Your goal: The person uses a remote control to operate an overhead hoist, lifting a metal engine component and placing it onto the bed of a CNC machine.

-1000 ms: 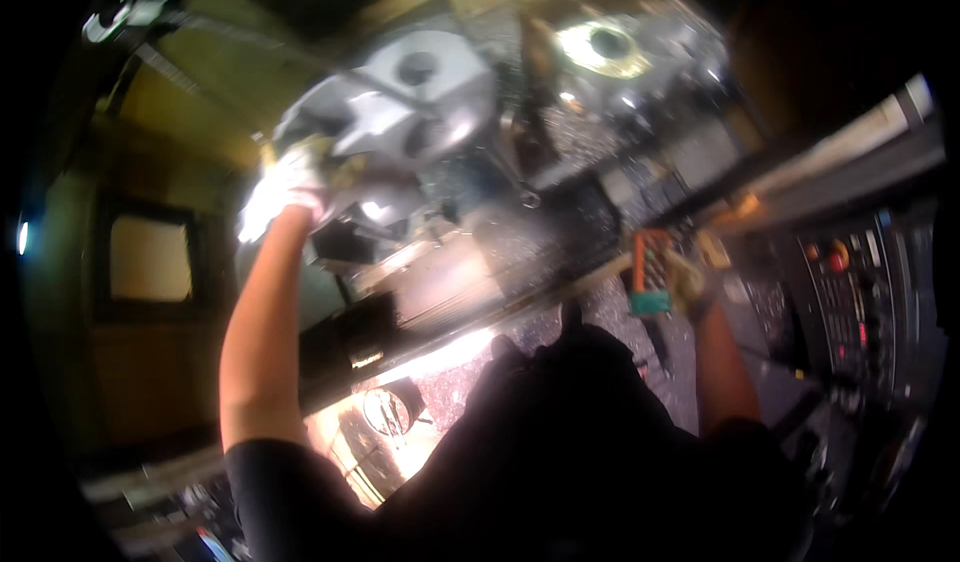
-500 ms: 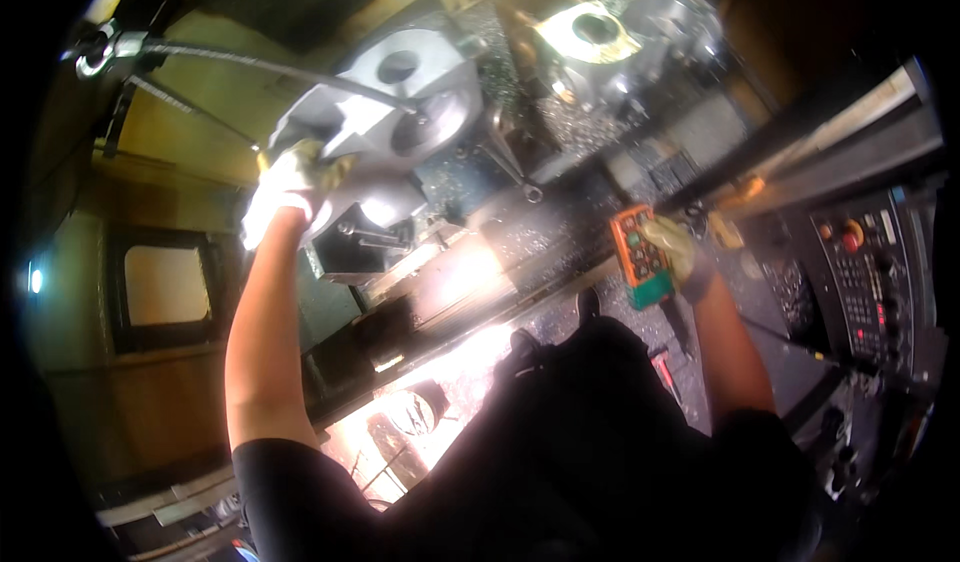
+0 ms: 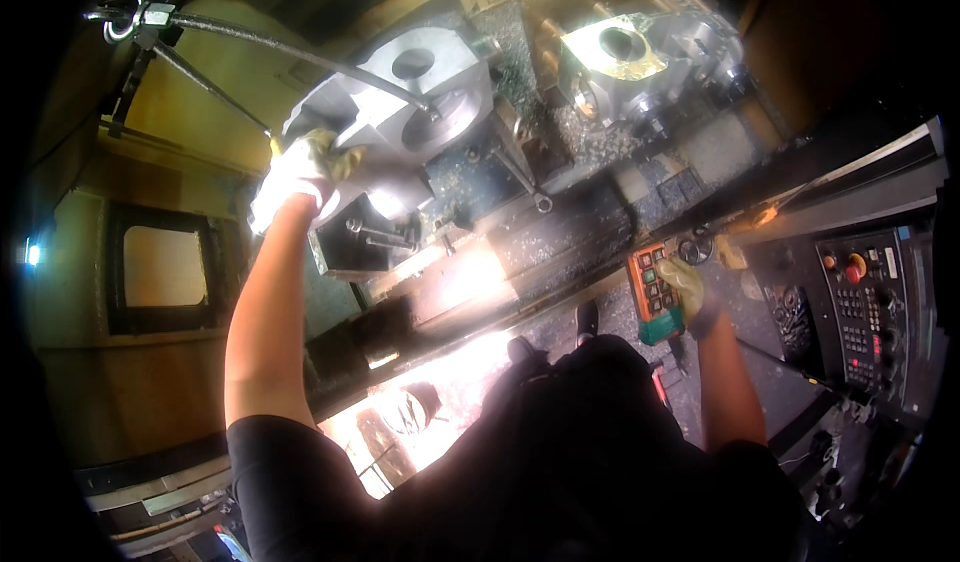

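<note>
The gloved left hand (image 3: 300, 174) presses flat against the large grey metal casting with round bores (image 3: 400, 112), which hangs on dark sling cables (image 3: 290, 57) over the chip-strewn machine table (image 3: 560, 232). The gloved right hand (image 3: 685, 284) grips an orange push-button pendant controller (image 3: 652, 292) near the grey control panel (image 3: 870, 307).

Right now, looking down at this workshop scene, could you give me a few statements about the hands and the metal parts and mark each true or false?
1. The left hand, gloved, rests on the large grey metal casting. True.
2. The right hand is empty. False: it holds an orange button remote.
3. A sling of dark cable runs up from the casting. True.
4. The control panel is at the person's left. False: it is at the right.
5. A second metal part lies beyond the casting. True.
</note>
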### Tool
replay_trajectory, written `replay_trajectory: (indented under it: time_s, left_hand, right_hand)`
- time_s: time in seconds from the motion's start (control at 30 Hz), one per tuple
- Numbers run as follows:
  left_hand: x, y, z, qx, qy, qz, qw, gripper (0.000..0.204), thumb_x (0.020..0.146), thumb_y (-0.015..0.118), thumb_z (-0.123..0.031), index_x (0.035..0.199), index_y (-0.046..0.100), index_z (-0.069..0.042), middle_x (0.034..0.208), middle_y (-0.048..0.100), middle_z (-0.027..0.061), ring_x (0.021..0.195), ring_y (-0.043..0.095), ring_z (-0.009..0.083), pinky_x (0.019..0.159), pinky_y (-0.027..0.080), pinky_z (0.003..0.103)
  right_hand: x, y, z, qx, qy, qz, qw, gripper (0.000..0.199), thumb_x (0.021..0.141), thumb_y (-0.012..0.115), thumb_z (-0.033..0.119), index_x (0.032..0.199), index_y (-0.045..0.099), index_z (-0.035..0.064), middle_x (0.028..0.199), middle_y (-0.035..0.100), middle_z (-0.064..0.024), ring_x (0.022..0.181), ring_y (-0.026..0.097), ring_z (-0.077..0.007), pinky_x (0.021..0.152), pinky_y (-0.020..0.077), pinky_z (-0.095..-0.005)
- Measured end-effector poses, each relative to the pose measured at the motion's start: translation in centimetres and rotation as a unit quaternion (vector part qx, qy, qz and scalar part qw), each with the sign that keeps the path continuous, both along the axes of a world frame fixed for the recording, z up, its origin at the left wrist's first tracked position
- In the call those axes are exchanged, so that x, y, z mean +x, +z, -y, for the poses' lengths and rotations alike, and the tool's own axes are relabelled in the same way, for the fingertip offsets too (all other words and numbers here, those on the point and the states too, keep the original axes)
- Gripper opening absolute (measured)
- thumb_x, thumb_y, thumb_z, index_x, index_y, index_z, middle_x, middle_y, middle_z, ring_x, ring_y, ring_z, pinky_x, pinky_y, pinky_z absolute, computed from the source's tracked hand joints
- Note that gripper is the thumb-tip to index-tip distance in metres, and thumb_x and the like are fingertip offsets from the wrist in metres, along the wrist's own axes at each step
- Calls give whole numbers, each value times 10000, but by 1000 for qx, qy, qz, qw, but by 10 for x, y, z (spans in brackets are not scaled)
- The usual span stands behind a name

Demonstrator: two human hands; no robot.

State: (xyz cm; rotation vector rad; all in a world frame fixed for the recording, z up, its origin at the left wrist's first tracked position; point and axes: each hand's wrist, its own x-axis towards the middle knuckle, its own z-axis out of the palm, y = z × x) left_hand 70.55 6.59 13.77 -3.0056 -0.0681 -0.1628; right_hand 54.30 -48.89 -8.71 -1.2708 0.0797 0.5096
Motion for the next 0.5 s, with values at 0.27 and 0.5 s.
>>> replay_trajectory:
  time_s: [0.27, 0.5]
  left_hand:
    - [3, 5, 20, -12, 58, -110, 992, 528, 925, 705, -567, 1185, 728, -108, 1246, 720, 112, 1207, 650, 326, 1239, 306, 448]
    - [6, -29, -2, -15, -13, -33, 999, 502, 864, 763, -545, 1046, 755, -77, 1056, 741, 144, 1023, 688, 364, 899, 528, 437]
  right_hand:
    - [6, -56, 18, -51, -10, -10, 999, 427, 1060, 509, 243, 1334, 610, -68, 1325, 689, -179, 1272, 638, -257, 1167, 450, -407]
    - [10, -62, 12, -8, -17, -4, 1000, 349, 1051, 549, 196, 1294, 631, -41, 1316, 692, -194, 1256, 651, -293, 1180, 446, -434]
